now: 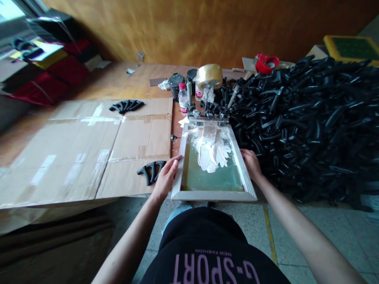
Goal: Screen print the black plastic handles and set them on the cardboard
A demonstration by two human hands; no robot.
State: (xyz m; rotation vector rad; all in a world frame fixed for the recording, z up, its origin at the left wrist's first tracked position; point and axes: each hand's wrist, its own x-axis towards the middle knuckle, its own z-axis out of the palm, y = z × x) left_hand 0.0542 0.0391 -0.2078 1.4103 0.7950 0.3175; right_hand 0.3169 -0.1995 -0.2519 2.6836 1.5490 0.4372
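Observation:
A screen-printing frame (212, 195) with a pale metal rim and green mesh lies in front of me, hinged at its far end. White ink (213, 153) is smeared over the mesh. My left hand (166, 175) grips the frame's left rail, fingers curled over it. The right rail is held by my right hand (250, 163) in the same way. A few black plastic handle parts (151, 171) lie on the cardboard just left of my left hand.
Flattened cardboard (74, 154) covers the table to the left, with more black parts (126, 105) at its far side. A big heap of black handle parts (310, 122) fills the right. Bottles, a tape roll (209, 75) and a red tape dispenser (266, 63) stand behind the frame.

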